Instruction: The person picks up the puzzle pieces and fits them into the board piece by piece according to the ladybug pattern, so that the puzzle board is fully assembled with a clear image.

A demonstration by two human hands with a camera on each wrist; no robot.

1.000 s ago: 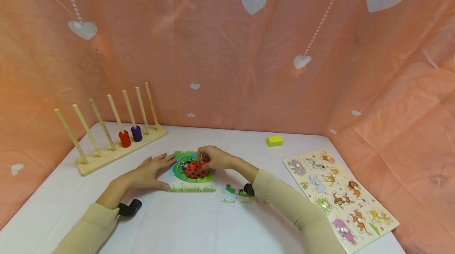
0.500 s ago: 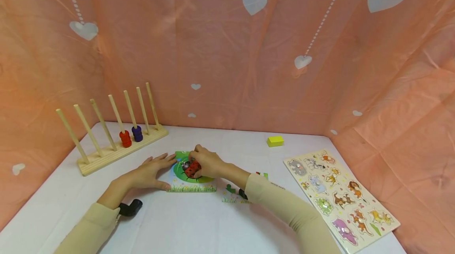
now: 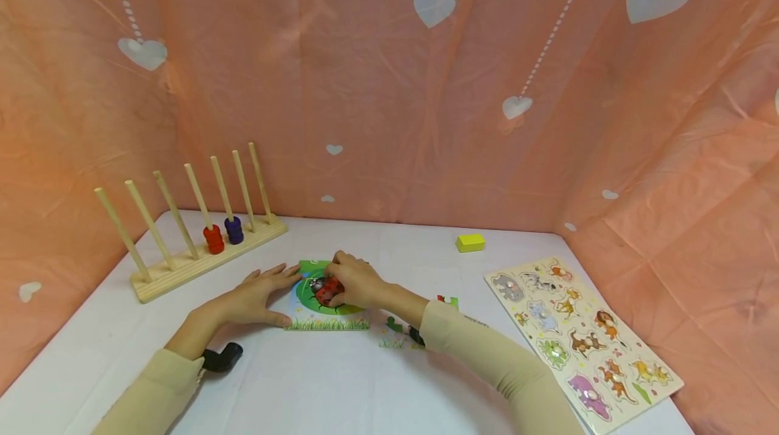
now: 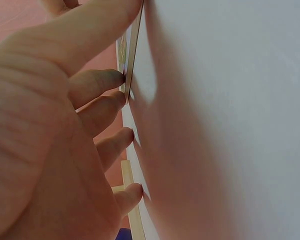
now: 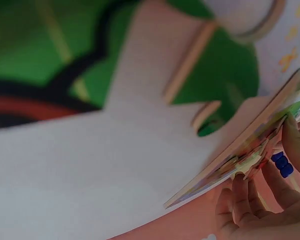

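Observation:
On the white table lies a square puzzle board [image 3: 325, 323] with a red ladybug picture on green. My left hand [image 3: 258, 296] lies along its left side, fingers spread, fingertips and thumb touching the edge; the left wrist view shows the fingertips against the thin board [image 4: 132, 55]. My right hand [image 3: 359, 281] comes over the board from the right and pinches a red ladybug puzzle piece [image 3: 329, 291] between thumb and fingers. In the right wrist view that piece [image 5: 254, 170] looks tilted against the board; the hand hides the picture's right part in the head view.
Loose puzzle pieces [image 3: 395, 325] lie right of the board, partly under the right sleeve. A wooden peg stand [image 3: 209, 260] with red and purple beads is at back left. A yellow block [image 3: 470, 243] stands at back right. An animal peg puzzle [image 3: 578, 327] lies on the right.
My right hand has moved left over the board, from the ladybug's rear toward its middle, and has held about there for the last half second. My left hand has stayed put.

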